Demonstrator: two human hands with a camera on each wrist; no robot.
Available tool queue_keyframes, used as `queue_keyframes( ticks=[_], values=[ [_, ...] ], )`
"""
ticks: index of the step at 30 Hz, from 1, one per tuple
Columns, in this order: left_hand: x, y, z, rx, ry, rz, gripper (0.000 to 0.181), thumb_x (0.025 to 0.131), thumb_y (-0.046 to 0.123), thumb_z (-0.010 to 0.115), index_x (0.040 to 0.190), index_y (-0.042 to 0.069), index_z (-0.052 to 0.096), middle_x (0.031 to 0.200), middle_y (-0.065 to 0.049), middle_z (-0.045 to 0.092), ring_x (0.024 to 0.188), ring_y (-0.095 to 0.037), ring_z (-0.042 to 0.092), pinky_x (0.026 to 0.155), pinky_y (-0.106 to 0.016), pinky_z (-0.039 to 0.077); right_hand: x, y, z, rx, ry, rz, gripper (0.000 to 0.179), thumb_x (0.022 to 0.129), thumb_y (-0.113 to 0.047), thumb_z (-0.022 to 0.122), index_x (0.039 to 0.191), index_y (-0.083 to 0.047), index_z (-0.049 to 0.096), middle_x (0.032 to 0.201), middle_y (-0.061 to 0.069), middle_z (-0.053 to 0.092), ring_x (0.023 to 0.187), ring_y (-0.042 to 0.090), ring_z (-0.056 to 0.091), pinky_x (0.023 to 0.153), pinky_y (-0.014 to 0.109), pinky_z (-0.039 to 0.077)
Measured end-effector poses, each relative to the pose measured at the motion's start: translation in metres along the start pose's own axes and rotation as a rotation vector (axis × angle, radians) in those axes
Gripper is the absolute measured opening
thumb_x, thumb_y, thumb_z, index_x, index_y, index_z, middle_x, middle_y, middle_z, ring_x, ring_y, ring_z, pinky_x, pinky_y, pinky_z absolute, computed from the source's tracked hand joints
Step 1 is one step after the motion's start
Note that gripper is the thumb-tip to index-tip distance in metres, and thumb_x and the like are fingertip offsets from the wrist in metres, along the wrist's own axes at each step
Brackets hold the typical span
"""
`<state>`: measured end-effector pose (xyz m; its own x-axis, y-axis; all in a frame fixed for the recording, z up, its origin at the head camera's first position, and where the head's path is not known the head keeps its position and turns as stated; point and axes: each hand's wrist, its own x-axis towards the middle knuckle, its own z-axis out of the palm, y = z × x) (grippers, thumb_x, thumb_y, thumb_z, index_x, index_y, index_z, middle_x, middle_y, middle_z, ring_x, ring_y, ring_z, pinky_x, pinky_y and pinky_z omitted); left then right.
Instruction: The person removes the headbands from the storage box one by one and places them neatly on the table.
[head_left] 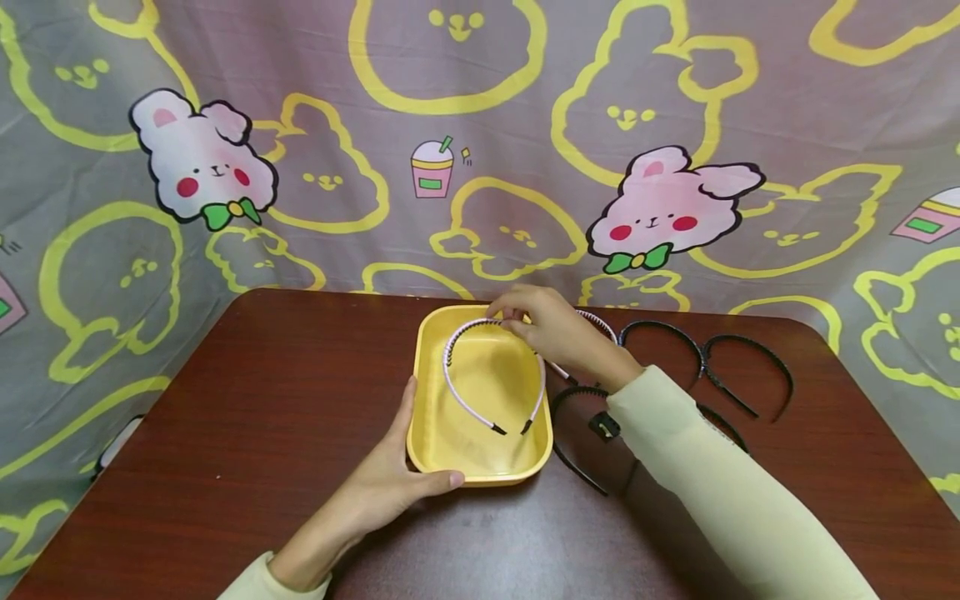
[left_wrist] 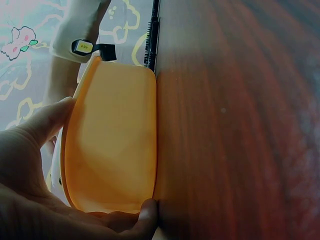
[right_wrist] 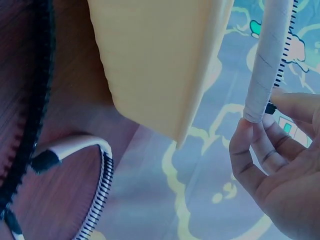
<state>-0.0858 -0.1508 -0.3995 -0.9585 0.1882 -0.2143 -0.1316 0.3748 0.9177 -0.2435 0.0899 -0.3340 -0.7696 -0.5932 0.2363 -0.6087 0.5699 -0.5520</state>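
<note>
A yellow rectangular plastic basin (head_left: 480,457) sits on the table. My left hand (head_left: 378,487) grips its near left corner, with the thumb over the front rim and the fingers along the side wall. Above the basin, my right hand (head_left: 543,325) pinches a pale pink headband (right_wrist: 267,55) by the top of its arch. The headband's dark-tipped ends point down toward me, over the basin's inside. Black comb teeth line its inner edge. Right beside the basin, another pale headband (right_wrist: 102,175) lies on the table, partly hidden by the right arm in the head view.
Several dark headbands, among them a black one (head_left: 783,367) and a navy-looking one (head_left: 663,327), lie on the right side of the brown table (head_left: 300,375). The right forearm covers part of them. A patterned curtain (head_left: 480,150) hangs behind the table.
</note>
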Motion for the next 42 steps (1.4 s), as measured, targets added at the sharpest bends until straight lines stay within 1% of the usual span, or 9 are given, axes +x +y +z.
queue_keyframes(
  ticks=[5, 10, 13, 20, 28, 29, 35, 36, 42],
  values=[
    [0.000, -0.001, 0.000, -0.017, 0.000, 0.003, 0.136, 0.078, 0.028, 0.092, 0.168, 0.034, -0.010, 0.177, -0.010, 0.009, 0.160, -0.033, 0.019, 0.130, -0.060, 0.013, -0.011, 0.002, -0.010, -0.010, 0.014, -0.004, 0.021, 0.099, 0.002, 0.066, 0.112, -0.008, 0.078, 0.093, 0.006, 0.066, 0.092, 0.022, 0.060, 0.081, 0.037, 0.052],
    [-0.001, 0.000, 0.001, -0.005, 0.006, -0.006, 0.137, 0.077, 0.029, 0.093, 0.168, 0.035, -0.010, 0.176, -0.013, 0.012, 0.159, -0.035, 0.021, 0.129, -0.061, 0.014, -0.026, 0.010, -0.025, 0.001, 0.067, -0.033, 0.021, 0.095, 0.005, 0.068, 0.109, -0.007, 0.079, 0.091, 0.006, 0.066, 0.091, 0.020, 0.060, 0.078, 0.033, 0.051],
    [-0.001, 0.000, 0.000, 0.004, 0.010, -0.012, 0.137, 0.077, 0.030, 0.093, 0.168, 0.036, -0.010, 0.175, -0.015, 0.015, 0.159, -0.036, 0.022, 0.129, -0.062, 0.015, -0.037, 0.016, -0.034, -0.032, 0.095, -0.035, 0.020, 0.095, 0.004, 0.070, 0.108, -0.009, 0.080, 0.090, 0.003, 0.066, 0.090, 0.017, 0.059, 0.078, 0.031, 0.048],
    [-0.001, 0.000, 0.001, 0.006, 0.008, -0.018, 0.137, 0.078, 0.030, 0.093, 0.168, 0.037, -0.010, 0.175, -0.016, 0.014, 0.159, -0.037, 0.022, 0.128, -0.063, 0.015, -0.068, 0.033, -0.054, -0.089, 0.111, -0.012, 0.021, 0.096, 0.003, 0.071, 0.109, -0.011, 0.079, 0.090, 0.000, 0.064, 0.087, 0.013, 0.055, 0.072, 0.025, 0.045],
    [-0.001, 0.000, 0.001, 0.006, 0.011, -0.023, 0.138, 0.077, 0.031, 0.094, 0.168, 0.037, -0.009, 0.175, -0.017, 0.015, 0.159, -0.038, 0.022, 0.128, -0.064, 0.015, -0.113, 0.051, -0.078, -0.124, 0.119, 0.097, 0.022, 0.097, 0.001, 0.069, 0.112, -0.013, 0.079, 0.094, 0.003, 0.067, 0.088, 0.008, 0.053, 0.063, 0.022, 0.045],
    [-0.001, 0.000, 0.001, 0.008, 0.011, -0.023, 0.138, 0.077, 0.031, 0.094, 0.168, 0.037, -0.009, 0.175, -0.016, 0.015, 0.159, -0.038, 0.022, 0.128, -0.064, 0.015, -0.119, 0.055, -0.081, -0.134, 0.125, 0.112, 0.023, 0.097, 0.000, 0.070, 0.112, -0.014, 0.079, 0.094, 0.002, 0.067, 0.093, 0.004, 0.053, 0.063, 0.022, 0.045],
    [0.000, -0.001, 0.001, 0.008, 0.005, -0.017, 0.137, 0.078, 0.030, 0.093, 0.168, 0.038, -0.010, 0.176, -0.015, 0.013, 0.159, -0.037, 0.020, 0.128, -0.064, 0.015, -0.151, 0.077, -0.092, -0.163, 0.164, 0.165, 0.027, 0.095, 0.004, 0.071, 0.111, -0.017, 0.078, 0.094, -0.001, 0.068, 0.090, -0.005, 0.053, 0.058, 0.022, 0.046],
    [0.000, -0.001, 0.001, 0.007, 0.005, -0.017, 0.137, 0.078, 0.030, 0.093, 0.168, 0.038, -0.010, 0.176, -0.015, 0.013, 0.159, -0.037, 0.020, 0.128, -0.063, 0.015, -0.156, 0.081, -0.093, -0.163, 0.166, 0.170, 0.027, 0.095, 0.004, 0.070, 0.111, -0.017, 0.078, 0.095, 0.000, 0.068, 0.085, -0.003, 0.052, 0.056, 0.023, 0.045],
    [0.000, -0.001, 0.001, 0.002, 0.005, -0.014, 0.137, 0.078, 0.030, 0.093, 0.167, 0.039, -0.010, 0.176, -0.014, 0.012, 0.160, -0.036, 0.020, 0.128, -0.063, 0.014, -0.187, 0.107, -0.100, -0.181, 0.173, 0.216, 0.029, 0.094, 0.007, 0.070, 0.114, -0.014, 0.077, 0.100, 0.004, 0.069, 0.084, -0.005, 0.052, 0.053, 0.022, 0.043]
  ],
)
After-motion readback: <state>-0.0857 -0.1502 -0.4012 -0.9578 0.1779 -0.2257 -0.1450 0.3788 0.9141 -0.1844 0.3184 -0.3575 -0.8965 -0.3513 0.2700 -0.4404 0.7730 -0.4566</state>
